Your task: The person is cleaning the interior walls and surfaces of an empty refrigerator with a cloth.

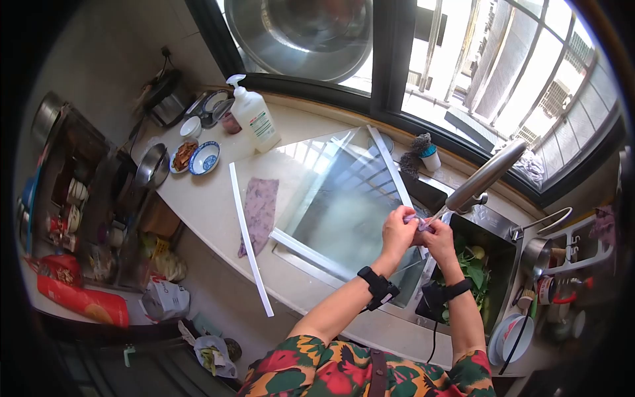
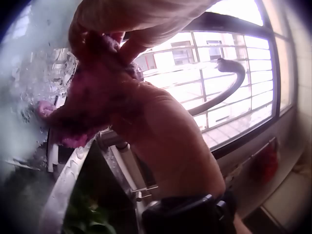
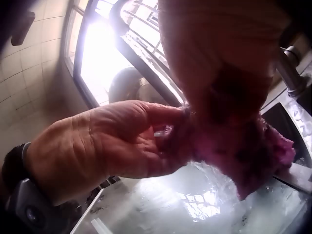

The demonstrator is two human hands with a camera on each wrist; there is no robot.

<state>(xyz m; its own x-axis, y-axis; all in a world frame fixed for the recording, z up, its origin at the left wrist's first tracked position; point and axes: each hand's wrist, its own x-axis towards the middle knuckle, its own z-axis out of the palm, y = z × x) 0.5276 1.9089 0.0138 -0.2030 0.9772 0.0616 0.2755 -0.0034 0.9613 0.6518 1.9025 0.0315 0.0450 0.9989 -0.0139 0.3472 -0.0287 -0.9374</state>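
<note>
Glass pane with white edge trim sits across the counter and beside the sink, in front of the person, wet in both wrist views. Faucet reaches in from the upper right, spout end close above the hands. Leafy greens in the sink, right of the hands. Second purple cloth lies spread on the left, white strip slanting along it. Pump bottle near the window, blue-patterned bowl farther left, small tub behind the glass pane.

Wet purple cloth is held up between both hands over the right edge of the glass pane, near the sink. Bunched at the grip; in the left wrist view its long axis runs upper right to lower left, loose end toward the glass pane. In the right wrist view the loose part points lower right. No clear front or back.

Left hand closed down, fingers pinching the wet purple cloth. Right hand also curled, gripping the same bunch right beside it; the hands partly hide the cloth in the head view
</note>
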